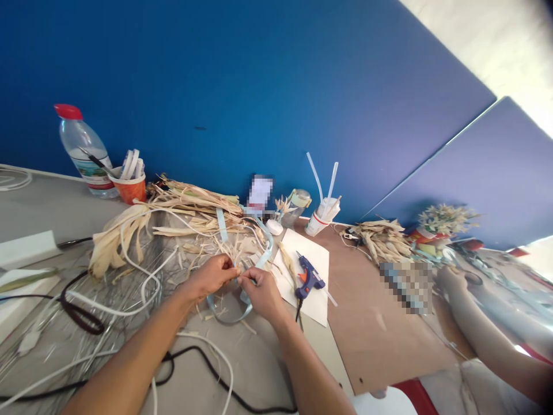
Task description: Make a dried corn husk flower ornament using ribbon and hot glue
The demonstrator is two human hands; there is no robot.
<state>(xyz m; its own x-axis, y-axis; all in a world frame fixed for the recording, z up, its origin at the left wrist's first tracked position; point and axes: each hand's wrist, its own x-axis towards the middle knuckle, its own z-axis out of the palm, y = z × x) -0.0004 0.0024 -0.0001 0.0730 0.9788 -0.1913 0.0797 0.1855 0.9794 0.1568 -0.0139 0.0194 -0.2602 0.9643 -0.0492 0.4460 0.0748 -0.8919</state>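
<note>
My left hand (213,275) and my right hand (262,293) meet over the table, fingertips pinched close together. Between and below them a light blue ribbon (231,320) hangs in a loop, and both hands appear to grip it. What else the fingertips may hold is too small to make out. Torn corn husk strips (203,253) lie scattered just behind the hands. To the right, a blue glue gun (307,279) with an orange trigger rests on a white sheet (317,311), beside a piece of dried husk (288,259).
White cables (123,314) and black cables (203,351) snake across the left and front. Behind stand a bottle (86,147), an orange cup (131,187), a husk bundle (194,196) and a white cup of glue sticks (318,225). At right, another person's arm (470,317) reaches in over a brown board (371,334).
</note>
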